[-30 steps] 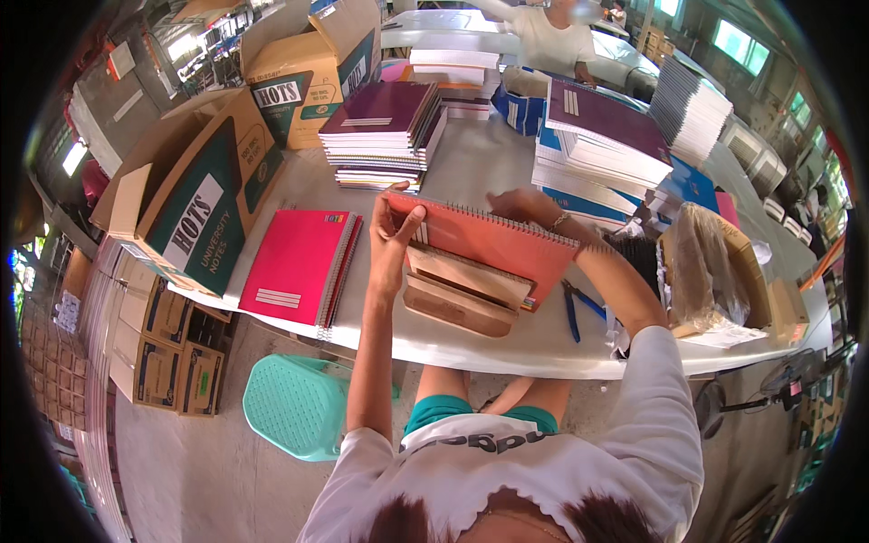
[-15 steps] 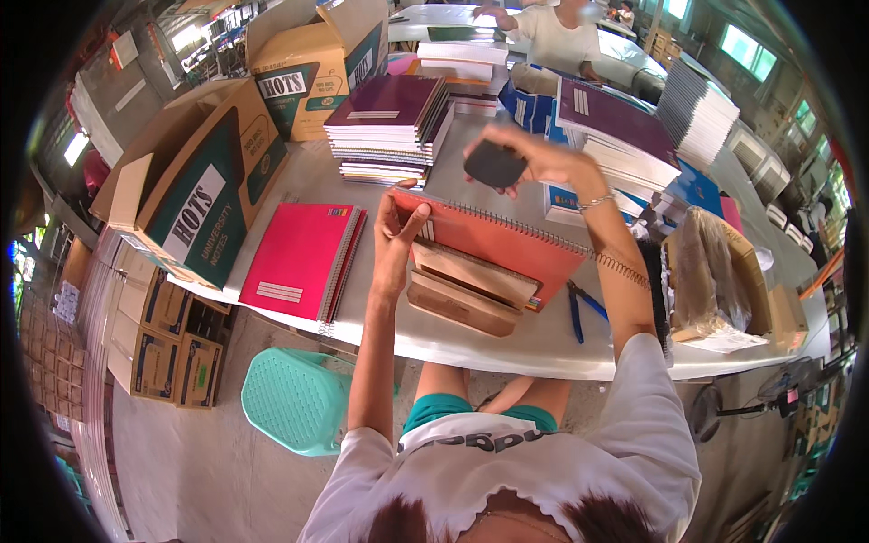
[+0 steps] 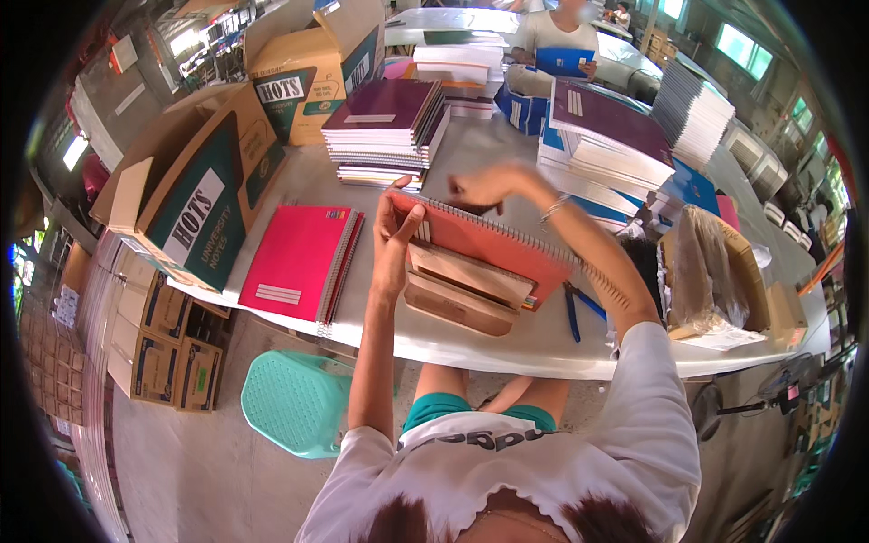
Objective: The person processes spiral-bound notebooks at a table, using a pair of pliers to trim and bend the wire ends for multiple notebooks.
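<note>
A red spiral notebook point(image 3: 493, 240) leans upright, spiral edge up, in a slotted wooden stand point(image 3: 462, 303) on the table. My left hand point(image 3: 396, 226) grips its upper left corner, thumb on the cover facing me and fingers behind. Just beyond the spiral edge, my right hand point(image 3: 493, 187) is curled and smeared by motion. Under its fingers shows a sliver of a black rounded block point(image 3: 489, 209); the rest is hidden by the hand and notebook. Pliers with blue handles point(image 3: 573, 315) lie right of the stand.
Pink-red spiral notebooks point(image 3: 294, 262) lie at left beside open cartons point(image 3: 204, 195). Purple-covered notebook stacks point(image 3: 385, 118) point(image 3: 611, 122) stand farther back. A carton with plastic wrap point(image 3: 715, 276) sits at right. Across the table, a person holds a blue notebook point(image 3: 563, 61). A green stool point(image 3: 294, 403) stands below.
My right hand has swung left and down with the black block, which is now mostly hidden behind the notebook. My left hand stays put. The person opposite now holds a blue notebook.
</note>
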